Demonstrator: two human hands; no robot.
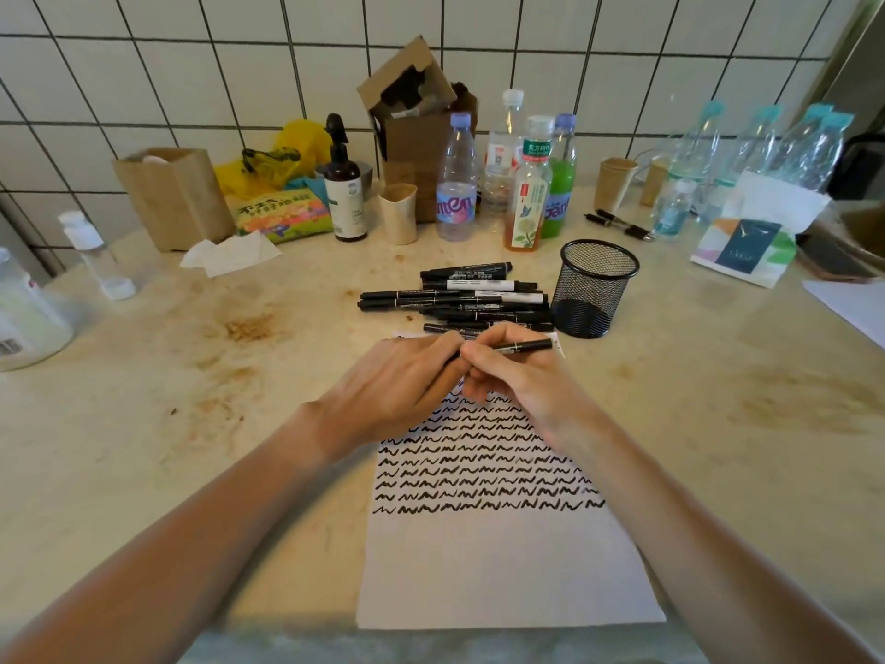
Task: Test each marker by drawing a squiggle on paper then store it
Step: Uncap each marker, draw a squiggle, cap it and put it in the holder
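A black marker (524, 347) lies level between both hands above the far end of the white paper (503, 567). My right hand (517, 381) grips its barrel. My left hand (397, 385) holds its left end, which my fingers hide. Rows of black squiggles (483, 467) cover the upper half of the sheet. A pile of several black markers (459, 297) lies just beyond the paper. To the pile's right stands a black mesh pen cup (594, 287); no marker shows inside it.
Bottles (457, 179), paper cups (400, 213), a brown spray bottle (345, 184) and cardboard boxes (416, 122) crowd the back of the stained counter (191, 376) along the tiled wall. Two loose markers (618, 225) lie behind the mesh cup. A plastic bottle (24, 313) stands at far left.
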